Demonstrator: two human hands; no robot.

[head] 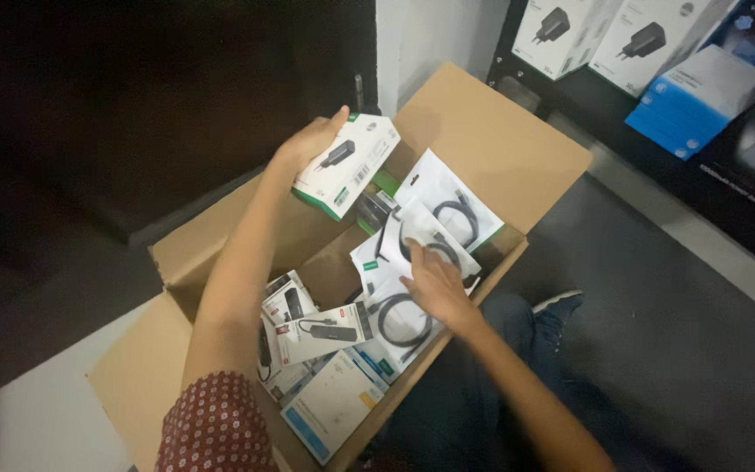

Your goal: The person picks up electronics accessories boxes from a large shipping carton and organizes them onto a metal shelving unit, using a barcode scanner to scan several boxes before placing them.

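Charger box (345, 164): a white carton with green edges and a picture of a black plug adapter on its face, being held tilted above the far left corner of the cardboard box (491, 144).
Left hand (310, 140): gripping the charger box along its upper left edge, fingers wrapping over the top, thumb hidden behind; the arm is reaching up from a red patterned sleeve (216, 428).
Right hand (434, 284): lying palm down, fingers spreading loosely, pressing on the white cable packets (434, 229); it is closing on nothing.
Hands together or apart: well apart, the left one raised, the right one low inside the cardboard box.
Cable packets: flat white sleeves showing coiled black cables, leaning in an overlapping fan against the right wall of the cardboard box; one more is lying just under the right wrist.
Cardboard box: brown, open, flaps standing out on every side, sitting on the floor (692, 315) against the person's jeans (482, 385).
Other contents: a small white adapter pack (323, 333) lying near the left forearm, several similar packs beneath it, and a white and blue flat carton (335, 404) at the near end.
Shelf (657, 122): dark, at the upper right, carrying white charger cartons (609, 31) and a blue and white carton (696, 100).
Lighting: dim, the upper left staying too dark to read.
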